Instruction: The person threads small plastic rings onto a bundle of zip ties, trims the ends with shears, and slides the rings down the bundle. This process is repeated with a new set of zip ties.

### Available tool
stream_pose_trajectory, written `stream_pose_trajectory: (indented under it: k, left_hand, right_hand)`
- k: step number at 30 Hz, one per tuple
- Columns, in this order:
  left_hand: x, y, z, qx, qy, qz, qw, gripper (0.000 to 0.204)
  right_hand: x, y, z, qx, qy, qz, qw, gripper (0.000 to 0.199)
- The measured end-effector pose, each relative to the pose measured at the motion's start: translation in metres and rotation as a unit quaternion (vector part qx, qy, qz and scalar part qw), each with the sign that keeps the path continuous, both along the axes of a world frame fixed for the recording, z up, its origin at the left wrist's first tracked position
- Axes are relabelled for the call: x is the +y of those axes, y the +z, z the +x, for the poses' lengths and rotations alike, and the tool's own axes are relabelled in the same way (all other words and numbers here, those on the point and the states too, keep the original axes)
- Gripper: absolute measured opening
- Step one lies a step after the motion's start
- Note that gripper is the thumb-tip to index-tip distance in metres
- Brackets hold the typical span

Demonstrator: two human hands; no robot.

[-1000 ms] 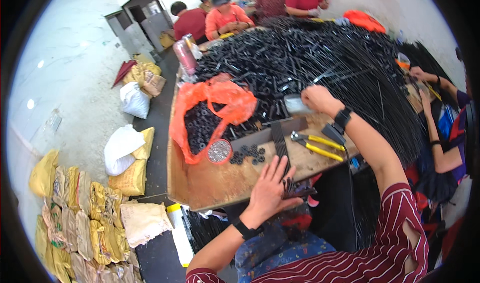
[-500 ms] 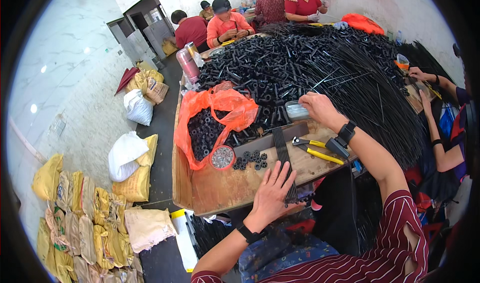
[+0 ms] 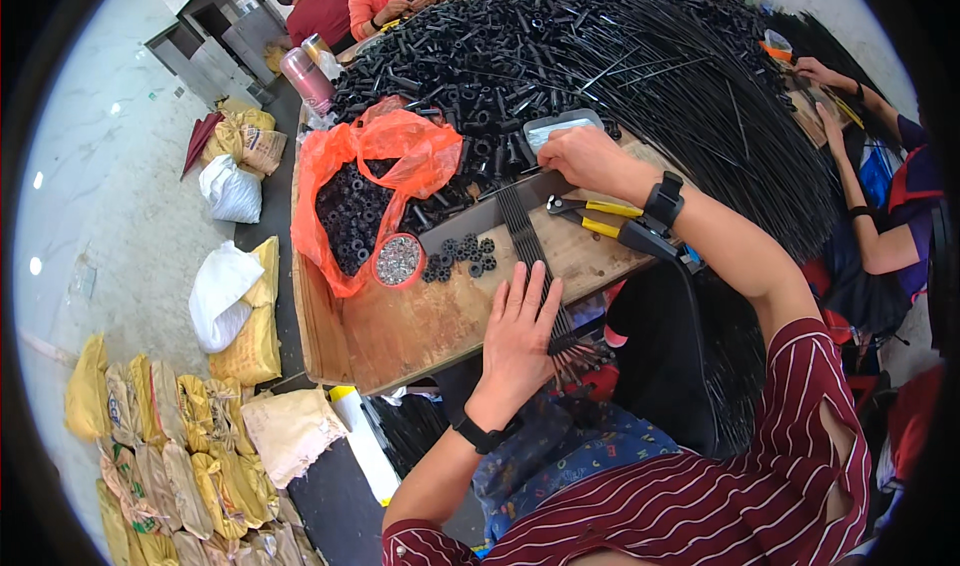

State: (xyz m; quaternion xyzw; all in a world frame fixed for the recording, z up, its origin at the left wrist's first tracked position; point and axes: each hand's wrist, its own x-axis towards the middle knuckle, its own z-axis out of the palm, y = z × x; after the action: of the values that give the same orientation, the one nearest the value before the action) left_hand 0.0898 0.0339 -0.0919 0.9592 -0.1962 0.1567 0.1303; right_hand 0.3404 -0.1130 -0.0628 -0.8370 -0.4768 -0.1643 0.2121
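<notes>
My left hand lies flat with fingers spread on a row of thin black rods at the table's front edge. The rods' near ends, which carry small dark knobs, fan out past that edge. Over the rods' far end, my right hand has its fingers bent and drawn together; whatever is between its fingertips is too small or hidden to see. Just beyond it sits a small clear tray, and a grey metal bar crosses under the rods. Yellow-handled pliers lie right of the rods.
Small black rings lie beside a red-rimmed tub of metal bits. An orange bag holds black parts. Behind are a heap of black tubes and long black rods. Co-workers sit at the far side and right. Sacks stand left.
The whole view has shifted, so the table appears further left and higher. My right hand has moved from the clear tray nearer to the rods' far end. My left hand stays on the rods.
</notes>
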Motion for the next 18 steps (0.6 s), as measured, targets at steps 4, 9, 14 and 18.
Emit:
stream_pose_trajectory:
  k: [4, 9, 14, 18]
  left_hand:
    - [-0.001, 0.0, -0.002, 0.002, -0.002, -0.006, 1.0, 0.084]
    - [0.001, -0.001, -0.003, -0.005, -0.002, -0.017, 1.0, 0.084]
    - [0.001, -0.003, 0.0, -0.014, -0.007, -0.019, 1.0, 0.085]
    - [0.0, -0.002, 0.0, -0.007, -0.005, -0.002, 1.0, 0.084]
  right_hand:
    - [0.004, -0.001, -0.001, -0.004, 0.008, -0.001, 1.0, 0.01]
    - [0.016, -0.003, -0.001, 0.0, 0.025, 0.0, 1.0, 0.011]
    - [0.014, -0.001, -0.003, 0.004, 0.02, 0.0, 1.0, 0.012]
    - [0.015, -0.002, -0.005, 0.007, 0.016, -0.002, 1.0, 0.012]
